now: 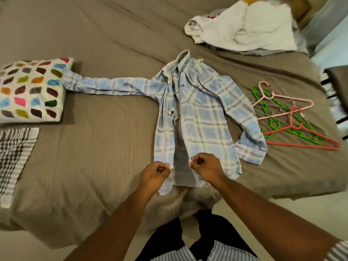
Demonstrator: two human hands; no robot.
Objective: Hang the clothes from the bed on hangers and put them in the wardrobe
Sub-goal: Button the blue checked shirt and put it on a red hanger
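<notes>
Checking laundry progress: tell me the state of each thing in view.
plaid shirt: flat on the bed, unbuttoned, front open
left hand: pinching one front edge near the hem
right hand: pinching the other front edge
hangers: loose heap on the bed, empty
white clothes: crumpled pile, unhung

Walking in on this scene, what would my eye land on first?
The blue plaid shirt spread open on the brown bed, with the left hand and right hand each pinching a front edge near its hem. Right of it lies a tangle of pink, red and green hangers; far left sits a pillow with colourful patches.
</notes>
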